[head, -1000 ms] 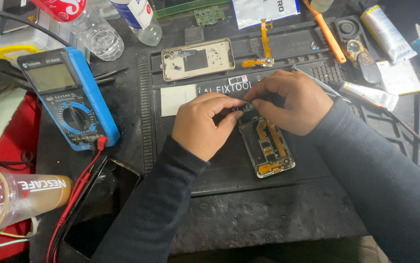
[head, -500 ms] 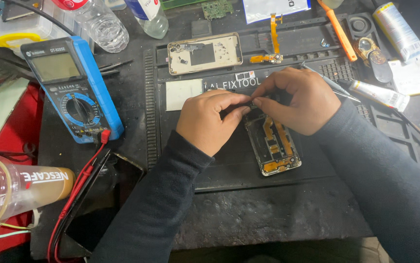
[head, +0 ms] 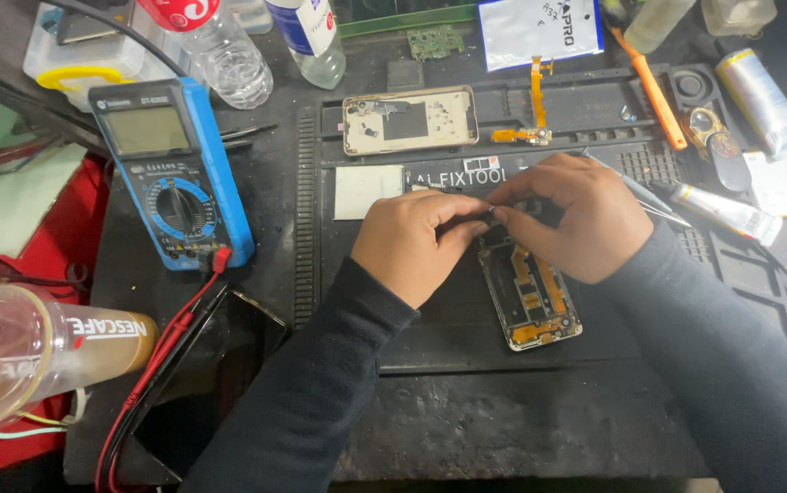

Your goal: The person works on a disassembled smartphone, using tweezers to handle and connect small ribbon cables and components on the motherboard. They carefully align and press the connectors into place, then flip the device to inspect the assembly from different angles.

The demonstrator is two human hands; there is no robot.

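Note:
An opened phone (head: 535, 306) with orange flex cables and a gold rim lies on the black repair mat (head: 448, 338). Both hands meet over its upper end. My left hand (head: 416, 242) comes in from the lower left, thumb and forefinger pinched on a thin dark piece (head: 489, 215) at the phone's top edge. My right hand (head: 580, 219) grips the same piece from the right and covers the phone's top. The fingers hide what the piece is.
A blue multimeter (head: 170, 178) with red leads (head: 174, 338) lies at the left. A gold phone frame (head: 409, 119), an orange flex cable (head: 535, 110) and a white pad (head: 369, 192) sit behind the hands. Plastic bottles (head: 229, 55), a tube (head: 726, 210), an orange tool (head: 653, 87) and a cup (head: 37, 351) ring the mat.
Both hands stay pinched together at the phone's top end, with only small finger movements. The view has shifted slightly.

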